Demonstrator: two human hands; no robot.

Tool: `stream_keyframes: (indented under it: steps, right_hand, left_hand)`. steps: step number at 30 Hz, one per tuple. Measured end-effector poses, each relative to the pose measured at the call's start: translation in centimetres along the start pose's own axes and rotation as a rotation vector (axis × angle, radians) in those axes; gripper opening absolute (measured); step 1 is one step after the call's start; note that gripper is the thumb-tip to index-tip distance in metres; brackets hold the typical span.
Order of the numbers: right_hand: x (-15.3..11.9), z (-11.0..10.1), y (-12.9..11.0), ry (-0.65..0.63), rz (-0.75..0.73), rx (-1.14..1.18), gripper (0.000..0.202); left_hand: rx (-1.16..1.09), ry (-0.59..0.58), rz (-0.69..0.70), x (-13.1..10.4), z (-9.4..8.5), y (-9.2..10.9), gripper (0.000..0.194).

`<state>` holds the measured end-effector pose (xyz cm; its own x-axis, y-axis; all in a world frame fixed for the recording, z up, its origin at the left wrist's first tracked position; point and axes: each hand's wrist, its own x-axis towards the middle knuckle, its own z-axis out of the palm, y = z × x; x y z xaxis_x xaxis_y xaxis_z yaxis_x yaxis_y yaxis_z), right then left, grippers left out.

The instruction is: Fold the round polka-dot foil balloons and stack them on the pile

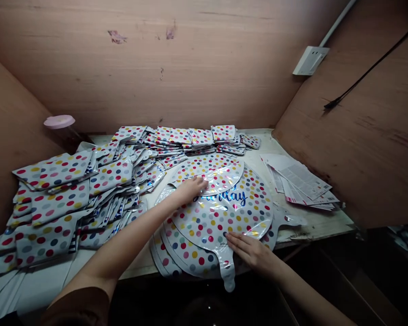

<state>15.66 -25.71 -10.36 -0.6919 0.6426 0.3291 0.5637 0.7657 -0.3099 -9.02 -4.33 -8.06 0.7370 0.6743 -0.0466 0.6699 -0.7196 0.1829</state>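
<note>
A flat round foil balloon [221, 217] with coloured dots and blue lettering lies on top of a spread stack of similar balloons [197, 258]. Its upper part is folded down over the lettering. On that folded flap rests my left hand [194, 189], its fingertips pressed to the foil; whether it grips the edge is unclear. My right hand [251, 253] lies with fingers stretched out on the lower edge, beside the tail [227, 269] that hangs over the table's front edge.
Folded dotted packets [59, 203] are heaped at the left, and more piles [200, 137] line the back. Printed cards [301, 179] lie at the right. A pink-lidded container [59, 122] stands back left. Wooden panels [149, 63] enclose the table; one holds a white socket [311, 60].
</note>
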Motion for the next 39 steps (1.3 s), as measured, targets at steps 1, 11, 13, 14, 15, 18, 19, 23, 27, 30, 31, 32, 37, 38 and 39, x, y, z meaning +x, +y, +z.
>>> stream_keyframes:
  steps: [1, 11, 13, 14, 15, 18, 19, 23, 27, 30, 31, 32, 37, 38, 39]
  right_hand:
    - [0.2, 0.1, 0.1, 0.021, 0.017, 0.030, 0.042]
    - [0.9, 0.5, -2.6, 0.096, 0.192, 0.475, 0.019]
    - [0.7, 0.4, -3.3, 0.081, 0.240, 0.518, 0.017]
    - [0.7, 0.3, -3.5, 0.064, 0.263, 0.542, 0.017]
    - [0.7, 0.1, -3.7, 0.038, 0.289, 0.571, 0.016]
    - [1.0, -0.3, -4.0, -0.011, 0.443, 0.697, 0.013]
    - [1.2, -0.4, -4.0, -0.002, 0.524, 0.753, 0.010]
    - [2.0, -0.8, -3.7, 0.045, 0.842, 1.040, 0.010]
    - [2.6, -1.1, -2.7, 0.031, 0.977, 1.357, 0.029]
    - [2.8, -1.1, -2.1, 0.082, 1.048, 1.513, 0.041]
    - [2.9, -1.0, -2.0, 0.092, 1.063, 1.538, 0.042]
    - [2.9, -1.0, -2.0, 0.092, 1.072, 1.554, 0.044]
    - [3.6, -1.4, -2.0, 0.068, 1.081, 1.610, 0.037]
    - [3.6, -1.5, -2.0, 0.063, 1.078, 1.621, 0.035]
    - [3.7, -1.5, -2.0, 0.061, 1.072, 1.631, 0.034]
  left_hand:
    - [0.002, -0.008, -0.015, 0.5, -0.4, -1.0, 0.047]
    - [-0.006, -0.014, 0.151, -3.5, -1.1, 0.1, 0.035]
    - [-0.056, -0.033, 0.063, -4.0, -0.9, 0.2, 0.023]
    - [-0.076, -0.029, 0.015, -3.8, -1.1, -0.2, 0.017]
    - [-0.089, -0.013, -0.037, -3.3, -1.6, -0.7, 0.010]
    - [-0.101, 0.110, -0.201, -1.3, -4.0, -2.5, 0.017]
    - [-0.101, 0.177, -0.262, -0.7, -4.9, -2.6, 0.023]
    - [-0.110, 0.416, -0.311, -2.3, -5.9, 1.4, 0.032]
    - [-0.344, 0.422, 0.219, -9.3, -2.3, 9.1, 0.042]
    - [-0.244, 0.462, 0.436, -13.8, 1.1, 12.3, 0.065]
    - [-0.198, 0.490, 0.420, -14.7, 2.0, 12.8, 0.066]
    - [-0.180, 0.523, 0.366, -15.4, 2.7, 13.1, 0.063]
    - [-0.467, 0.595, 0.148, -15.8, 3.7, 13.9, 0.048]
    - [-0.520, 0.586, 0.111, -15.6, 3.6, 14.0, 0.041]
    - [-0.545, 0.585, 0.070, -15.4, 3.6, 14.1, 0.033]
